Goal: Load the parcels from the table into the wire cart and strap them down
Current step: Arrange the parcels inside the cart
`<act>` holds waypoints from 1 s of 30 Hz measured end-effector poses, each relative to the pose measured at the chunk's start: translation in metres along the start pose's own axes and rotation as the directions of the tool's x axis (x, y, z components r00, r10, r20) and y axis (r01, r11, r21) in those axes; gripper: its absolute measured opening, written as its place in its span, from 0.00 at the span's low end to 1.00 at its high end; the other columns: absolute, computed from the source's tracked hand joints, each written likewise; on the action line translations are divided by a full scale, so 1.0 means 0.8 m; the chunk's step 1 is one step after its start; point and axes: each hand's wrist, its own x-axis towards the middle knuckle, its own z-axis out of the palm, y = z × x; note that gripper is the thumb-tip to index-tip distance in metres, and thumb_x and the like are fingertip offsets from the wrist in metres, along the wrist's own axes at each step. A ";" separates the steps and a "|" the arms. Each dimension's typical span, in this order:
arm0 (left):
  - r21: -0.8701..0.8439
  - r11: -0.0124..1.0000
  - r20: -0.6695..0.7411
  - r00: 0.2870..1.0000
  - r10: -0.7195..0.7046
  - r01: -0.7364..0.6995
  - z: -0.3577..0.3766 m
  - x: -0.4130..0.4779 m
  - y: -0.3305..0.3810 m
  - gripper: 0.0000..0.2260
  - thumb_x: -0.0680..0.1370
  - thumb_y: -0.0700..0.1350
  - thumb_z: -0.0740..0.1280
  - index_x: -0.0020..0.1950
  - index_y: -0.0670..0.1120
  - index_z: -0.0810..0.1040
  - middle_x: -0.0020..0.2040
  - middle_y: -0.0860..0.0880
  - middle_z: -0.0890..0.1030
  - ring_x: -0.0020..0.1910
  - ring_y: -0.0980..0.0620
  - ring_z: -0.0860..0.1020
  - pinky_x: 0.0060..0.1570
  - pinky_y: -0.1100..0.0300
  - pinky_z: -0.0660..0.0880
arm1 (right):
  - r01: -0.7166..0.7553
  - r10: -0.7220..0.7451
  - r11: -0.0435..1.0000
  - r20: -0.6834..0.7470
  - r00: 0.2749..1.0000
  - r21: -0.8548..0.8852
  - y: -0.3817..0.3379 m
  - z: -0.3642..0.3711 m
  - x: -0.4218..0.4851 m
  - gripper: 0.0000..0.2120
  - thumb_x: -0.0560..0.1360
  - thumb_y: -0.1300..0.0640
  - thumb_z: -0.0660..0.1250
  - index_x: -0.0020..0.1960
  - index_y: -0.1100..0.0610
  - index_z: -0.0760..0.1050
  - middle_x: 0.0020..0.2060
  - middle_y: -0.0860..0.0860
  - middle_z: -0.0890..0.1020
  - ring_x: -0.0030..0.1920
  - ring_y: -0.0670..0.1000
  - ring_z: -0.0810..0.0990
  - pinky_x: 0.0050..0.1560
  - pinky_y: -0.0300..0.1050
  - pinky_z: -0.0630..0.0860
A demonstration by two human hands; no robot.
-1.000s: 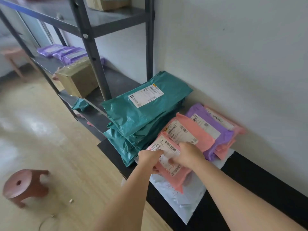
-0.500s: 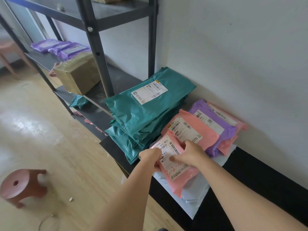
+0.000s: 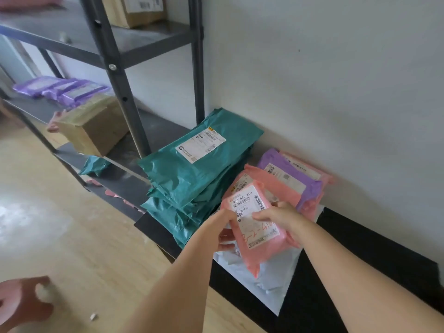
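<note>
Both hands on it: left hand (image 3: 225, 228) pinching the near-left edge, right hand (image 3: 282, 217) curled round the right side of the pink parcel (image 3: 263, 254), label up, over the white mailer (image 3: 276, 284) on the black table (image 3: 372, 255), teal stack (image 3: 192, 174) just left.

One pink labelled parcel (image 3: 258, 236) is held tilted above a white mailer (image 3: 276, 280) at the front edge of the table (image 3: 372, 255). A green parcel stack (image 3: 192, 179) occupies the left end. A purple parcel (image 3: 288, 173) lies among pink ones (image 3: 278, 187) at the rear edge.
</note>
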 end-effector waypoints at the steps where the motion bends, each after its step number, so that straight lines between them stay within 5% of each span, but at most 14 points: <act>1: 0.019 1.000 0.031 0.999 0.018 -0.019 0.003 0.001 0.003 0.12 0.70 0.39 0.66 0.53 0.41 0.77 0.46 0.43 0.86 0.48 0.46 0.84 0.55 0.50 0.79 | -0.010 0.010 0.998 -0.010 1.000 0.062 0.001 -0.005 -0.003 0.15 0.69 0.57 0.76 0.55 0.56 0.81 0.43 0.51 0.87 0.46 0.54 0.86 0.50 0.54 0.83; 5: 0.012 0.995 0.127 0.987 0.094 -0.097 0.019 0.011 0.016 0.15 0.73 0.47 0.70 0.56 0.41 0.77 0.49 0.42 0.85 0.50 0.45 0.83 0.56 0.50 0.79 | -0.014 0.025 0.974 -0.046 0.999 0.225 0.006 -0.022 -0.017 0.12 0.73 0.57 0.72 0.55 0.57 0.81 0.42 0.52 0.87 0.41 0.53 0.87 0.35 0.44 0.81; 9: 0.039 0.986 0.259 0.955 0.146 -0.162 0.042 0.017 0.021 0.22 0.73 0.55 0.73 0.59 0.42 0.79 0.50 0.42 0.85 0.49 0.44 0.84 0.47 0.53 0.81 | 0.019 0.028 0.934 -0.126 0.992 0.357 0.022 -0.030 -0.035 0.11 0.75 0.58 0.70 0.57 0.56 0.80 0.44 0.53 0.87 0.45 0.53 0.86 0.45 0.48 0.81; 12: 0.033 0.988 0.343 0.930 0.130 -0.150 0.066 0.017 0.018 0.20 0.74 0.50 0.73 0.62 0.43 0.78 0.54 0.41 0.84 0.54 0.42 0.83 0.59 0.45 0.77 | 0.048 0.056 0.893 -0.215 0.975 0.447 0.044 -0.034 -0.052 0.11 0.76 0.54 0.69 0.57 0.54 0.80 0.44 0.53 0.87 0.46 0.53 0.86 0.48 0.50 0.81; 21: 0.088 0.987 0.474 0.877 0.080 -0.137 0.161 0.005 -0.037 0.22 0.72 0.42 0.75 0.65 0.46 0.76 0.53 0.43 0.85 0.51 0.43 0.84 0.51 0.46 0.81 | 0.052 0.219 0.846 -0.436 0.873 0.530 0.144 -0.062 -0.128 0.22 0.71 0.35 0.68 0.59 0.48 0.79 0.43 0.46 0.87 0.46 0.49 0.86 0.46 0.48 0.80; 30: 0.298 0.935 0.503 0.864 0.015 -0.190 0.279 -0.053 -0.125 0.20 0.71 0.46 0.76 0.61 0.49 0.76 0.53 0.46 0.85 0.51 0.45 0.84 0.56 0.43 0.79 | 0.146 0.301 0.775 -0.563 0.770 0.615 0.260 -0.097 -0.242 0.18 0.73 0.40 0.70 0.56 0.50 0.77 0.45 0.49 0.86 0.45 0.52 0.86 0.48 0.53 0.83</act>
